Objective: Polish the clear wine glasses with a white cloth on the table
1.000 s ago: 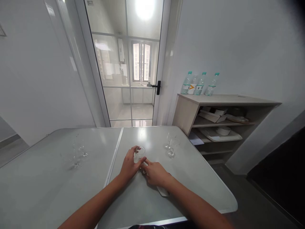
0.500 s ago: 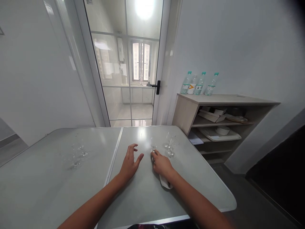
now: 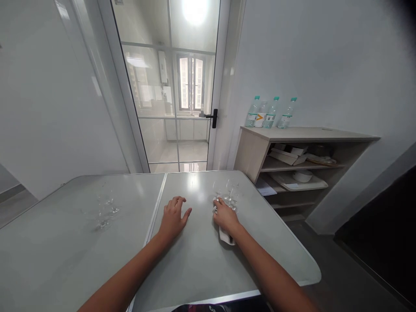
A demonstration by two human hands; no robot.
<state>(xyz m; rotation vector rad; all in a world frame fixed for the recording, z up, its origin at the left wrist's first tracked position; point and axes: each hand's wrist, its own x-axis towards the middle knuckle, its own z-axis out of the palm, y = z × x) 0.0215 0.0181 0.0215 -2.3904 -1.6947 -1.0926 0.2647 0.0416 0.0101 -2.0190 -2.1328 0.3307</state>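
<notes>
My right hand (image 3: 225, 216) is closed near the table's far right. Its fingertips pinch the foot of a small clear stemmed glass (image 3: 217, 190), and a white cloth (image 3: 225, 236) is tucked under the palm. That glass stands upright, right beside two more clear stemmed glasses (image 3: 232, 193). My left hand (image 3: 172, 216) rests on the grey table (image 3: 195, 268) with fingers spread, holding nothing, a hand's width left of the right one.
Further clear glasses (image 3: 107, 210) stand on the table's left half, past the centre seam. A wooden shelf unit (image 3: 292, 160) with water bottles (image 3: 269, 113) on top stands to the right. A glass door (image 3: 175, 86) is behind the table.
My left hand let go of the glass and settled flat on the table. My right hand carried the glass and cloth to the right and away from me, up to the other two glasses.
</notes>
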